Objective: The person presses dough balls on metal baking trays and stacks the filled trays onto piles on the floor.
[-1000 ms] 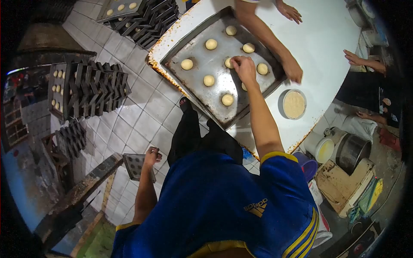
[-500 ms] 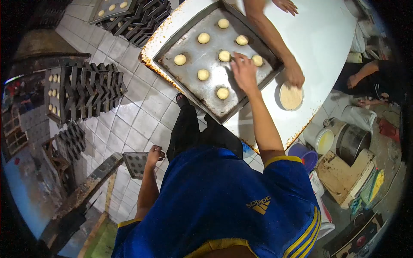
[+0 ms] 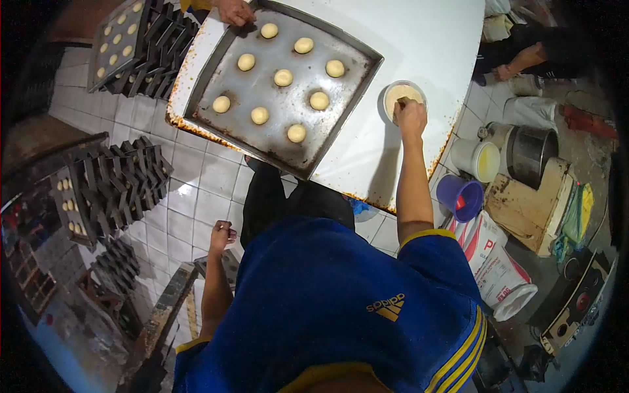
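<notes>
My right hand (image 3: 411,118) is over a round bowl (image 3: 385,98) of pale, fine grains, its fingertips pinched together at the grains. What lies between the fingertips is mostly hidden. To the left of the bowl, a large metal baking tray (image 3: 249,134) holds several round, pale dough balls (image 3: 283,78) set apart in rows. My left hand (image 3: 223,236) hangs low beside my leg, away from the table, fingers curled in and no object visible in them. Another person's hand (image 3: 236,12) is at the tray's far left corner.
The tray lies on a white table (image 3: 432,39) with rusty edges. Stacked trays (image 3: 118,42) with dough balls stand at left, with another stack (image 3: 124,183) below. At right are a white bucket (image 3: 483,161), a purple bucket (image 3: 458,196) and a sack (image 3: 491,262). Another person's arm (image 3: 524,62) shows far right.
My right hand has left the tray's dough balls and reached the bowl. The other person's hand has withdrawn from the bowl to the tray's far corner. My left hand still hangs low.
</notes>
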